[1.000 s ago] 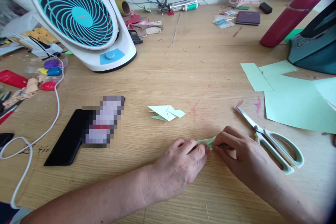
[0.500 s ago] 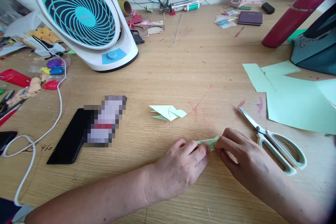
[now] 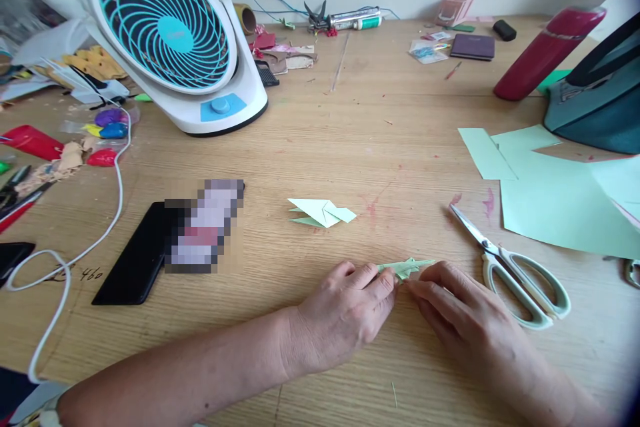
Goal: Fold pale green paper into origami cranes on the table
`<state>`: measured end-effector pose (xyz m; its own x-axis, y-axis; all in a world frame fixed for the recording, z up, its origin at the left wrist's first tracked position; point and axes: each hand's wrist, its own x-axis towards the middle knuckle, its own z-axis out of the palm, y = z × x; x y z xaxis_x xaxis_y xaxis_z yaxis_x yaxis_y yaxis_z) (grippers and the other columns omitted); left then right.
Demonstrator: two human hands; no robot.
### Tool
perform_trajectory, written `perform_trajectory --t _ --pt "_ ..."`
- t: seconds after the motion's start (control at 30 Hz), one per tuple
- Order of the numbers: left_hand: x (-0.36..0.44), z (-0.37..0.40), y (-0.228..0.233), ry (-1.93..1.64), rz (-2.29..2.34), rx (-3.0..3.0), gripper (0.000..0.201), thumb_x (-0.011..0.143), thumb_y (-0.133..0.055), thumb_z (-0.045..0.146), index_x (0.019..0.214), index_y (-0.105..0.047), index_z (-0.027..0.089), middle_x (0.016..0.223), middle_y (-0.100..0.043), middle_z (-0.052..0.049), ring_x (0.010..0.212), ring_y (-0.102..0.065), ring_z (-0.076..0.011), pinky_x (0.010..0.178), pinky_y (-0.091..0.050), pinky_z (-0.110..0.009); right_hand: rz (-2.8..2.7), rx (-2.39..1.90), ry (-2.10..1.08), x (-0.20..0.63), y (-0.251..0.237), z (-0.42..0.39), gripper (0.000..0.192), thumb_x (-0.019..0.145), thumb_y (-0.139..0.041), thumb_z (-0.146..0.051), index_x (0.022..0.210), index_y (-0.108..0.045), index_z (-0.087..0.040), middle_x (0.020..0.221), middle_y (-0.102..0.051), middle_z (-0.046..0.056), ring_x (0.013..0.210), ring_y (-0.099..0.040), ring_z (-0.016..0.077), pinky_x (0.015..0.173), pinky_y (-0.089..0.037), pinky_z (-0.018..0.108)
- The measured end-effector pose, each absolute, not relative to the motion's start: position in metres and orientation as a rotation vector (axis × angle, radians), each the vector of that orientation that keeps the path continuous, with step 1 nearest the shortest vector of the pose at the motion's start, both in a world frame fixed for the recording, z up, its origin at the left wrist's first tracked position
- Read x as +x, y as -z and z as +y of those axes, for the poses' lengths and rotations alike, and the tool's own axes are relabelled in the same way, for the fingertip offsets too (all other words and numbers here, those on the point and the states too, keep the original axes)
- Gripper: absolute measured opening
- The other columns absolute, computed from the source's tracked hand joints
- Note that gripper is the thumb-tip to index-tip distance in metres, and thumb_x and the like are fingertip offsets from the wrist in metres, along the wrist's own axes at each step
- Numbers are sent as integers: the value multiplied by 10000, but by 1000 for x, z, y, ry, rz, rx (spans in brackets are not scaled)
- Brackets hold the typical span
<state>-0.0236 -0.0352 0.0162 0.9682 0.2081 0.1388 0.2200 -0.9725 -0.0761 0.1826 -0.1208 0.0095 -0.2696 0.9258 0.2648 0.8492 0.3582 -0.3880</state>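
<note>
Both hands meet low on the wooden table (image 3: 350, 120) over a small folded green paper piece (image 3: 407, 267). My left hand (image 3: 350, 313) pins its left end with the fingertips. My right hand (image 3: 463, 317) pinches and presses its right part flat against the table. Only the narrow top edge of the piece shows above the fingers. A second folded pale green paper figure (image 3: 323, 212) lies on the table just beyond the hands, untouched.
Scissors (image 3: 515, 270) lie right of my right hand, blades pointing away. Green paper sheets (image 3: 555, 197) cover the right side. A black phone (image 3: 137, 253) lies at left, a white cable (image 3: 75, 260) beside it. A teal fan (image 3: 175, 40) stands at back left; a red bottle (image 3: 545, 53) at back right.
The right hand has flattened lower onto the table, and more of the green piece's pointed right end shows. The view has shifted slightly; the left hand holds its place.
</note>
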Motion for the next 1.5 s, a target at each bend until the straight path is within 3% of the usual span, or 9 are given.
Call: perform_trajectory --t 0.43,0.63,0.77,1.03,1.2,1.33,1.5 --pt "-25 -33 -15 299 -279 -3019 367 991 -443 170 1331 -564 102 1276 -630 -91 1041 -571 -191 812 -499 -317 -2274 -1418 -207 188 -9 -126 305 1018 -342 -124 929 -632 -151 814 -602 69 647 -548 156 586 -493 279" --pt "-21 -36 -13 283 -352 -3015 415 1001 -433 173 1405 -494 95 1240 -644 -85 1004 -558 -183 811 -489 -319 -2318 -1421 -280 189 -5 -130 327 1005 -336 -103 1171 -616 -139 868 -600 85 693 -531 189 621 -506 317" --pt "-21 -37 -12 210 -376 -3030 458 996 -430 170 1446 -443 82 1286 -618 -104 1000 -537 -186 806 -482 -326 -2349 -1395 -264 190 -2 -134 350 984 -346 -86 1228 -594 -114 916 -609 112 736 -550 212 658 -524 348" --pt "-21 -35 -11 200 -361 -3043 448 990 -457 180 1426 -471 79 1286 -611 -89 1029 -526 -191 824 -471 -325 -2403 -1402 -212 189 -4 -134 336 958 -342 -66 1117 -638 -58 900 -630 149 760 -587 241 633 -535 374" --pt "-20 -35 -13 167 -375 -3055 428 999 -445 195 1411 -494 94 1280 -616 -73 1045 -529 -190 848 -472 -322 -2361 -1423 -126 185 -8 -131 287 983 -390 -107 939 -673 -109 840 -639 126 702 -597 215 584 -522 343" --pt "-20 -35 -16 152 -372 -3052 415 995 -437 189 1392 -519 105 1258 -625 -70 1032 -542 -192 848 -478 -327 -2312 -1432 -120 183 -12 -131 274 1003 -416 -175 919 -673 -133 833 -653 116 668 -601 199 563 -519 328" --pt "-17 -35 -18 163 -373 -3031 405 987 -428 161 1372 -538 99 1262 -621 -68 1021 -545 -189 846 -484 -323 -2304 -1427 -139 184 -14 -131 323 993 -388 -118 817 -658 -141 790 -653 101 643 -604 183 565 -525 318"
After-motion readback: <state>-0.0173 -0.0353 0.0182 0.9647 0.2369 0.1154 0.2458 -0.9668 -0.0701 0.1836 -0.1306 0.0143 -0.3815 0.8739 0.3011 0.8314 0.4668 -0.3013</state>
